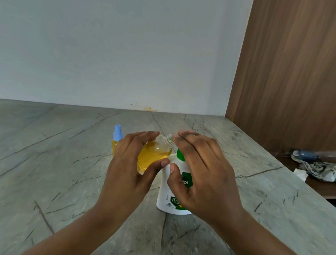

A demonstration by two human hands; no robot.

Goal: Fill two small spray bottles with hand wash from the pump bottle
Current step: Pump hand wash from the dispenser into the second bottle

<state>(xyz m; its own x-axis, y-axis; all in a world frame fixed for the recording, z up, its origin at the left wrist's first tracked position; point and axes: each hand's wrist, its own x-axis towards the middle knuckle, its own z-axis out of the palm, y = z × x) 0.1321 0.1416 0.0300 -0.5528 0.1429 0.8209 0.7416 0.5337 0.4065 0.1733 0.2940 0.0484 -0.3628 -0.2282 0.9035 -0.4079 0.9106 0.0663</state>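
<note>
So the table [40, 157] is a grey-green stone slab with dark veins running all over it, and it fills the lower half of the frame. Two things sit on it that I can see: a white pump bottle [165, 199] with a green collar, upright at lower centre, and a small blue-capped spray bottle [117, 135] of yellow liquid, upright just left of centre, a bit behind it.

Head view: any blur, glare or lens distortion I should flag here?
Head view: light is soft and even, no glare; wide-angle bending slants the wood panel and the counter edge; the crumpled cloth at far right is smeared; the left hand, right hand and pump bottle label are sharp enough.
</note>
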